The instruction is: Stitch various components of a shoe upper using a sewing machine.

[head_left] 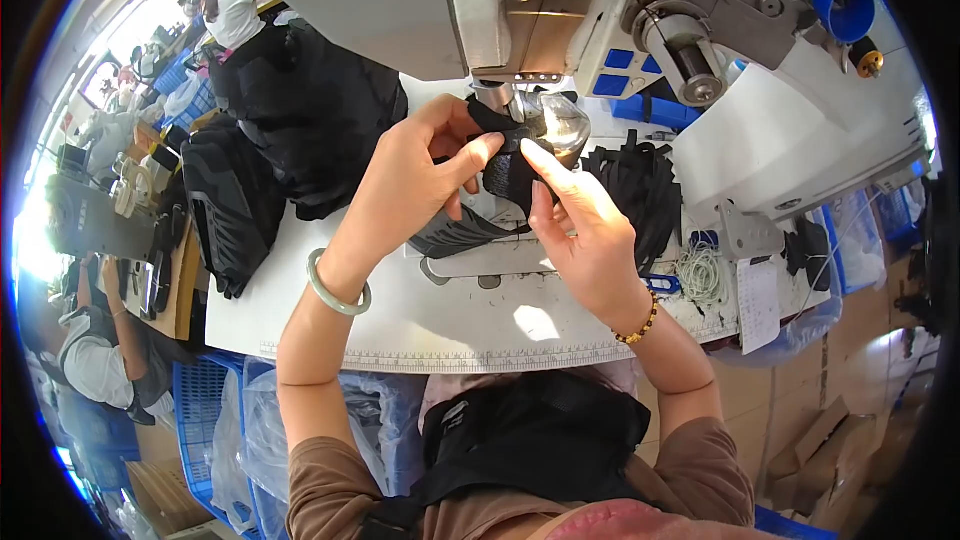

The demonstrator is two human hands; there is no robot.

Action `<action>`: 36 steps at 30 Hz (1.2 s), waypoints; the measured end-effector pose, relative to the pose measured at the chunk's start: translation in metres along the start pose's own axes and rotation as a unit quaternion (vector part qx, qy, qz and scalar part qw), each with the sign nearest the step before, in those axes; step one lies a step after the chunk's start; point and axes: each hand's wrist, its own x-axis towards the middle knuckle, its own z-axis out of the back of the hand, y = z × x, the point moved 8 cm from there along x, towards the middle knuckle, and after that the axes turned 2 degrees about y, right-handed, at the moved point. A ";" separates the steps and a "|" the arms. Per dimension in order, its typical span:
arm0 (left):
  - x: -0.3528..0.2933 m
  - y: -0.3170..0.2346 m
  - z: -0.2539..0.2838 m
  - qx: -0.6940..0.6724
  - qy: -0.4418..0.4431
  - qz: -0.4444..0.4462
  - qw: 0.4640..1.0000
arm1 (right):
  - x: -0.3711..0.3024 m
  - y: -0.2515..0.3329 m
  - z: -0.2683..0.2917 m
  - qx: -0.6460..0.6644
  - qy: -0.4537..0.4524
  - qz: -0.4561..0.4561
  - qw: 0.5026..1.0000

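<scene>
The left hand (420,175) and the right hand (585,225) meet over the back-middle part of the white counter (420,325), directly below the head of the sewing machine (560,10); both hold one black fabric piece (508,172). Left hand: fingers closed in a pinch; thumb and forefinger grip the upper left edge of the fabric piece; a pale green bangle (335,290) sits on the wrist. Right hand: fingers closed on the fabric piece from the right; the forefinger lies stretched along its upper edge; the thumb presses it from below; a beaded bracelet (640,325) sits on the wrist. The fabric piece is held raised off the counter surface, just in front of the shiny metal part (562,125) under the machine head; whether it touches that part cannot be told.

A grey-and-black striped piece (455,235) lies on the counter below the hands; a bundle of black straps (640,190) lies just to the right of the right hand; a coil of white cord (702,273) rests near the right edge; a heap of black garments (300,120) covers the far left corner and hangs over the left edge; a printed ruler strip (450,352) runs along the near edge. More black fabric (540,435) rests in the person's lap, below the near edge. Other people (95,360) work at stations to the left.
</scene>
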 end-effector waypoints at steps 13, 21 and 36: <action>0.010 0.014 -0.011 -0.196 0.056 -0.009 0.979 | 0.002 0.002 0.001 -0.005 -0.002 0.012 1.000; 0.016 0.012 -0.011 -0.202 0.055 0.006 0.978 | 0.004 0.005 0.002 -0.011 0.022 -0.028 0.999; 0.021 0.010 -0.011 -0.232 0.078 0.042 0.969 | 0.013 0.010 0.001 -0.101 0.051 -0.041 0.993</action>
